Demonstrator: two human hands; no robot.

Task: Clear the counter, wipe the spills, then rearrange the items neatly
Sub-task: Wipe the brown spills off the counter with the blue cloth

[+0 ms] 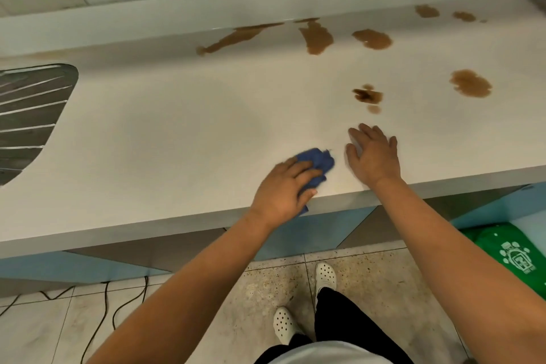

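Steel drainboard (29, 115) at far left edge of white counter (177, 133). Left hand (283, 186) near front edge, fingers curled over blue cloth (317, 164) — cloth pressed flat on counter. Right hand (373, 154) just beside it, fingers spread, palm down on surface. Brown spills (471, 84) scattered far and right — nearest spill (367, 96) just beyond right fingertips.
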